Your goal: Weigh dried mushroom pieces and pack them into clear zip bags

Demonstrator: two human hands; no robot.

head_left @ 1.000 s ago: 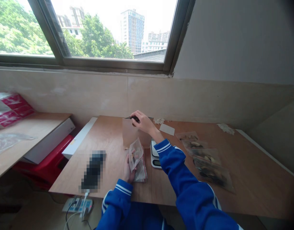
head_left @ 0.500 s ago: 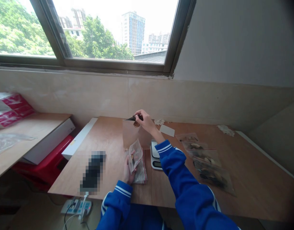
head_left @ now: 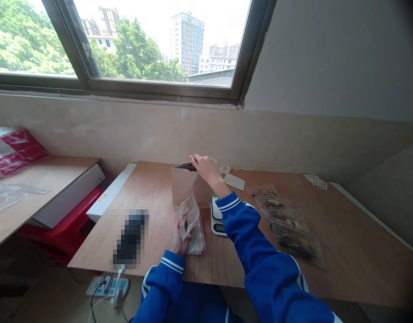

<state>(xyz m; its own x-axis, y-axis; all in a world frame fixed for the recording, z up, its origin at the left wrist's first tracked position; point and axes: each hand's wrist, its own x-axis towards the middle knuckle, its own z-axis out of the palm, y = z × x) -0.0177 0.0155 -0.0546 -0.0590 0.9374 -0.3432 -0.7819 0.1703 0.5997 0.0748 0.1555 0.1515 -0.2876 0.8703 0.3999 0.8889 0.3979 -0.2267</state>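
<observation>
1. Zip-lock bag (head_left: 190, 207), clear with its mouth gaping, is tilted in front of the paper bag (head_left: 181, 187), with a small brownish piece (head_left: 184, 218) visible inside.
2. Left hand (head_left: 179, 238) is clamped on the zip-lock bag from below. A light pinch low on the plastic, mouth kept wide, should serve best; a hard squeeze would probably fold the rim inward.
3. Right hand (head_left: 206, 170) is well apart from the left, at the paper bag's top edge, where something dark shows. The fingertips are hidden, so I cannot tell what they grip. Lifting straight up, without leaning on the edge, should keep the paper bag from tipping.
4. Flat bags (head_left: 197, 242) lie stacked just beside the left hand; keeping the wrist off them should stop them sliding.
5. White digital scale (head_left: 219, 228) sits partly behind the right sleeve; the forearm is best held clear of its plate.
6. Brown wood counter (head_left: 226, 267) also carries a white card (head_left: 235, 181), filled zip-lock bags (head_left: 296, 229) in an overlapping row, and a pixelated dark device (head_left: 130, 237).
7. Beyond, a window (head_left: 155, 49) looks onto trees and buildings.
</observation>
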